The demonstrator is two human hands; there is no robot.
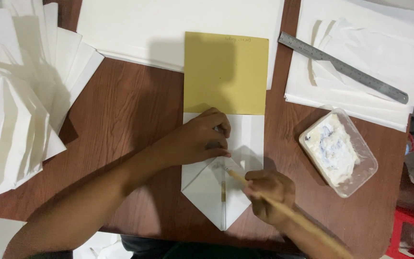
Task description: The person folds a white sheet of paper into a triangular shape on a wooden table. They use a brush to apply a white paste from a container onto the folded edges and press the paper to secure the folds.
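Gluing step: my left hand (202, 139) presses flat, fingers spread, on the folded white paper (216, 192) at table centre, my right hand (269, 194) closed around a wooden stick (245, 184) at 5 o'clock, tip on the flap; next stroke likely needs steady pressure.

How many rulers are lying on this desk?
1: a grey metal ruler lies slanted on the white paper stack at upper right. Others could be hidden under papers.
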